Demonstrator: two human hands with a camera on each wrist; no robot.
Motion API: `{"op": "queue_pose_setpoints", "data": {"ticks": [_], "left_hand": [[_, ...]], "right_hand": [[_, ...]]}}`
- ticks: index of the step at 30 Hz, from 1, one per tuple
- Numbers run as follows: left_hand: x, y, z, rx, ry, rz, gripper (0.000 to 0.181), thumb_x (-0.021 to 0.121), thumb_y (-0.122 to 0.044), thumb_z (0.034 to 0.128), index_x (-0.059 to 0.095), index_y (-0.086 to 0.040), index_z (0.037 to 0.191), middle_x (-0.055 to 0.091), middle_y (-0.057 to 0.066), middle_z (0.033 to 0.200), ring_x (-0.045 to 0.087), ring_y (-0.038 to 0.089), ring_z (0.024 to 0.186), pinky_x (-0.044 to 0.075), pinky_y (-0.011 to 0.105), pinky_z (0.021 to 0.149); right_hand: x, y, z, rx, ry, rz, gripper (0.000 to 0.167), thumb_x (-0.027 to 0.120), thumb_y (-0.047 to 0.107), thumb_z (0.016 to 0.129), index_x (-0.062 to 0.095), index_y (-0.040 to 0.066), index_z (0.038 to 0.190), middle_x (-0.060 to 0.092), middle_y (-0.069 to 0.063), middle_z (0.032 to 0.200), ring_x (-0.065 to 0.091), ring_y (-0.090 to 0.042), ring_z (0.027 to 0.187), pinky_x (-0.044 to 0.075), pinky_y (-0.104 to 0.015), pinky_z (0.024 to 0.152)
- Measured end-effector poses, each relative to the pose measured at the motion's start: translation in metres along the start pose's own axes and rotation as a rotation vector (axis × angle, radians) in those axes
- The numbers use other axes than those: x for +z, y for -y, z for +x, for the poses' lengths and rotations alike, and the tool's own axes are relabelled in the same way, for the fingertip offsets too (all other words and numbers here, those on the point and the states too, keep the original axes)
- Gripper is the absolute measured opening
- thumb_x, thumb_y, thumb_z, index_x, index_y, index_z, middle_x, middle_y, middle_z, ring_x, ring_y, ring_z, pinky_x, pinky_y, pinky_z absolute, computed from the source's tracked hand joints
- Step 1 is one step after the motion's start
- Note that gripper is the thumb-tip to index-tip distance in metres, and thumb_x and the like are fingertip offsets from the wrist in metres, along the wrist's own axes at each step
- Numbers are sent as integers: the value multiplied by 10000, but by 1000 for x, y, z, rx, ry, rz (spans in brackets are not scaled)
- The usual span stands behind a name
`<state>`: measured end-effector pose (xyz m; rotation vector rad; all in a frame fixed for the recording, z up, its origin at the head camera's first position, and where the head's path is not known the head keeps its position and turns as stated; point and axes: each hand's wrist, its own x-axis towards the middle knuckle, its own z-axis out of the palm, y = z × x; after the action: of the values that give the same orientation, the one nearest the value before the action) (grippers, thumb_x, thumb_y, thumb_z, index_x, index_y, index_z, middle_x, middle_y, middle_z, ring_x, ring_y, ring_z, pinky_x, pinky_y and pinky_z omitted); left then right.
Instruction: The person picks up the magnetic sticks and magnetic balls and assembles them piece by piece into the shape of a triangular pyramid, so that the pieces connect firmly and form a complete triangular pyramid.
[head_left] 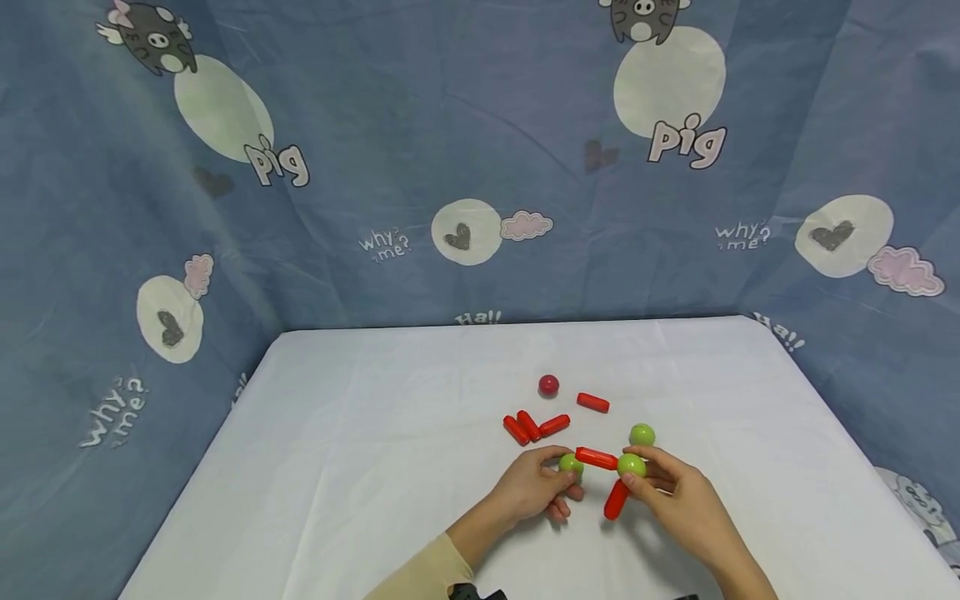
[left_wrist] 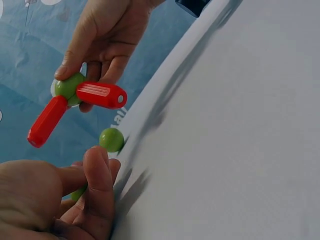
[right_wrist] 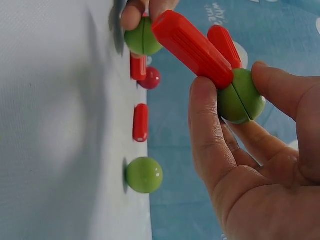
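Observation:
My left hand (head_left: 531, 483) pinches a green ball (head_left: 570, 463) between thumb and fingers, low over the table; in the left wrist view the fingers mostly hide it. Thumb and fingertips of my right hand (head_left: 688, 504) grip another green ball (head_left: 632, 466). Two red rods stick out of that ball: one rod (head_left: 597, 458) points toward the left-hand ball, and a second rod (head_left: 617, 500) slants down toward me. From the left wrist, the rod ends look free, apart from the left-hand ball. A loose green ball (head_left: 642, 434) lies just beyond my right hand.
Behind the hands, several loose red rods lie on the white table (head_left: 375, 483), including a lone rod (head_left: 592, 402) farther right. A red ball (head_left: 548, 385) rests farthest back. A blue printed cloth (head_left: 510, 125) hangs behind the table.

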<state>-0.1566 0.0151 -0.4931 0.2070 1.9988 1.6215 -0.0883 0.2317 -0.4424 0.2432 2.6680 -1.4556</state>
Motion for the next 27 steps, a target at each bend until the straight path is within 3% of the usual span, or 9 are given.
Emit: {"op": "queue_pose_setpoints", "data": {"ticks": [7, 15, 20, 27], "left_hand": [[-9, 2, -10, 24, -39, -53, 427, 666, -127, 992, 562, -61, 1401, 782, 121, 851, 609, 103, 480, 530, 217, 478], [-19, 6, -22, 22, -49, -54, 439, 664, -156, 997, 550, -87, 1415, 788, 79, 876, 622, 100, 508, 563, 235, 530], [-26, 13, -31, 12, -80, -124, 435, 660, -140, 998, 548, -88, 1415, 787, 98, 894, 631, 96, 531, 571, 234, 544], [-36, 22, -41, 55, -103, -197, 488, 638, -141, 1013, 492, -24, 1463, 782, 147, 936, 653, 86, 577, 578, 220, 570]], "right_hand": [[1, -1, 0, -5, 15, 2, 479, 740, 339, 945, 628, 140, 1367, 743, -89, 1167, 724, -296, 1101, 582, -470, 933], [4, 0, 1, 0, 35, -9, 473, 737, 339, 947, 627, 154, 1368, 742, -70, 1164, 723, -283, 1098, 585, -455, 922], [5, 0, 0, -5, 44, 6, 461, 743, 323, 943, 634, 151, 1357, 744, -63, 1154, 725, -266, 1090, 588, -433, 907], [7, 2, 0, 15, 47, -5, 438, 739, 294, 947, 638, 166, 1353, 742, -54, 1151, 722, -256, 1096, 583, -442, 932]]}}
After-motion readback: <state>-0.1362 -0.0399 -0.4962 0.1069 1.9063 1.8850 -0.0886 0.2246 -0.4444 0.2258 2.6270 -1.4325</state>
